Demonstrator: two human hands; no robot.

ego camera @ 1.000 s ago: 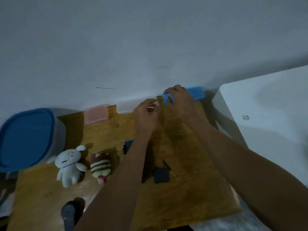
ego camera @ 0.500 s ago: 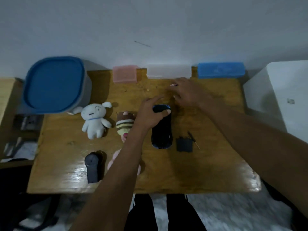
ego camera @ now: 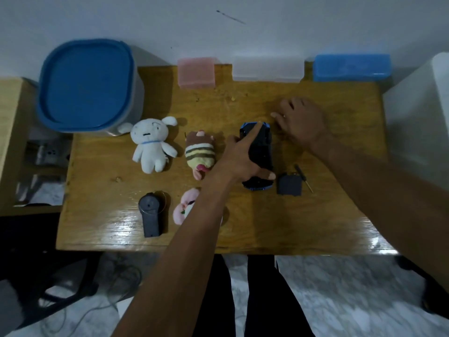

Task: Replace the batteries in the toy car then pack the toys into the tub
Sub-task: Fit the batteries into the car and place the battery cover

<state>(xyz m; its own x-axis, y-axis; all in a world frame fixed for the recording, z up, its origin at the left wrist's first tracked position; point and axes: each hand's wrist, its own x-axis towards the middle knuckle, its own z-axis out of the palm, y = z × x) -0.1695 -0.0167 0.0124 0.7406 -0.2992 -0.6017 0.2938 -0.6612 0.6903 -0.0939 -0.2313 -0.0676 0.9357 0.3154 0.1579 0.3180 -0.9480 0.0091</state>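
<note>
Blue toy car (ego camera: pixel 258 164) lies gripped by the left hand (ego camera: pixel 239 159); right hand (ego camera: pixel 300 122), fingers loosely spread at two o'clock, should seat batteries squarely.

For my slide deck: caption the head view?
Left hand holds the upturned toy car on the table; right hand alongside.

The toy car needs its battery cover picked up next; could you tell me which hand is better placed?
Probably the right hand: it is free, while the left hand grips the toy car, and the cover lies on its right.
</note>
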